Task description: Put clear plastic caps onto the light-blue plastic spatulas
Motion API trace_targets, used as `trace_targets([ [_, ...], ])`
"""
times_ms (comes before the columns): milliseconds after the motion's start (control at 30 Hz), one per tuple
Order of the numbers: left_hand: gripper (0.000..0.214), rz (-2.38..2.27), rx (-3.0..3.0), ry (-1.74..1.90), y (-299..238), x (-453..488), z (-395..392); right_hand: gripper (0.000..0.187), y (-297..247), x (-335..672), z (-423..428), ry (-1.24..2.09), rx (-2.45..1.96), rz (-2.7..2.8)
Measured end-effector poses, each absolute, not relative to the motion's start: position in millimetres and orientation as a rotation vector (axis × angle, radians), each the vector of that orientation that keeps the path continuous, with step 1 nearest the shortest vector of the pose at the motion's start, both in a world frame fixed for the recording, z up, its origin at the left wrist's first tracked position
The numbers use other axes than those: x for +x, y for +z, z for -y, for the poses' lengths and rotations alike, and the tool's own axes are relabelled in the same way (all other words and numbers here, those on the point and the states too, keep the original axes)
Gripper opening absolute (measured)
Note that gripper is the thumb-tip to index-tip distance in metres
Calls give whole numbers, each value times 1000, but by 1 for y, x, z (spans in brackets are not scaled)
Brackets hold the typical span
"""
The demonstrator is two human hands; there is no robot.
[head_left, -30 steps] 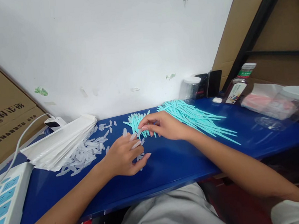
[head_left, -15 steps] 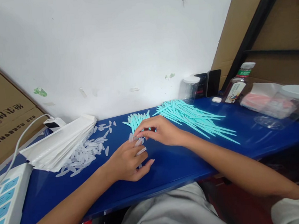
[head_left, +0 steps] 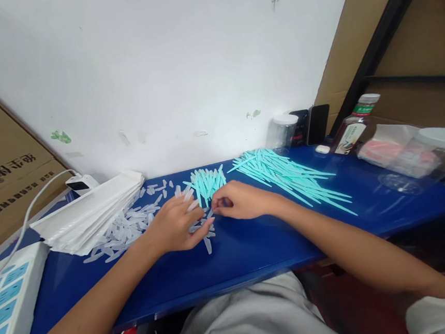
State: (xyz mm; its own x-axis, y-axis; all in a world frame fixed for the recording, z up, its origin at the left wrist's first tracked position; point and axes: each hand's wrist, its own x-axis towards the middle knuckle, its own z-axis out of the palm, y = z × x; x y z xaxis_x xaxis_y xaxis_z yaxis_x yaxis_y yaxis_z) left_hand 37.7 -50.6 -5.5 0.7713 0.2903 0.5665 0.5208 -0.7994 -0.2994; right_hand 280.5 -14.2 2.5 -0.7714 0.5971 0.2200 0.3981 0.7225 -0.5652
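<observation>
My left hand (head_left: 178, 224) is over the blue table, fingers extended and slightly apart. Several small translucent plastic caps (head_left: 188, 194) stick out at its fingertips and appear gripped between the fingers. Close on its right, my right hand (head_left: 238, 200) has thumb and index finger pinched together at a translucent cap (head_left: 210, 213); the fingers partly hide it. More loose caps (head_left: 208, 245) lie on the table beneath and between the hands. Just beyond them is a small bundle of turquoise sticks (head_left: 208, 183) with translucent ends.
A larger pile of slim turquoise sticks (head_left: 285, 174) lies to the right. At left are a heap of translucent caps (head_left: 124, 230), white bags (head_left: 94, 212) and a power strip (head_left: 13, 297). Jars (head_left: 283, 130), phones (head_left: 317, 124) and a bottle (head_left: 353, 127) stand at back right.
My left hand has moved left and slightly away from me, with caps still at its fingertips. My right hand has lowered a little, and loose caps now show on the table between the hands.
</observation>
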Motion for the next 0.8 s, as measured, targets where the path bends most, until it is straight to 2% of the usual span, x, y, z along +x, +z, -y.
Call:
trace_targets([
  [67, 23, 658, -2506, -719, -3, 33, 47, 9, -5, 274, 19, 739, -767, 2582],
  [200, 26, 717, -2504, -716, -1, 29, 43, 26, -15, 261, 30, 699, -764, 2638],
  [400, 28, 733, -2537, -674, -2, 31, 42, 9, -14, 260, 31, 722, -678, 2706],
  [700, 26, 735, -2561, -665, -3, 32, 43, 9, -9, 267, 22, 562, -737, 2784],
  [800, 27, 743, -2565, -655, -4, 32, 43, 9, -8, 271, 20, 633, -761, 2709],
])
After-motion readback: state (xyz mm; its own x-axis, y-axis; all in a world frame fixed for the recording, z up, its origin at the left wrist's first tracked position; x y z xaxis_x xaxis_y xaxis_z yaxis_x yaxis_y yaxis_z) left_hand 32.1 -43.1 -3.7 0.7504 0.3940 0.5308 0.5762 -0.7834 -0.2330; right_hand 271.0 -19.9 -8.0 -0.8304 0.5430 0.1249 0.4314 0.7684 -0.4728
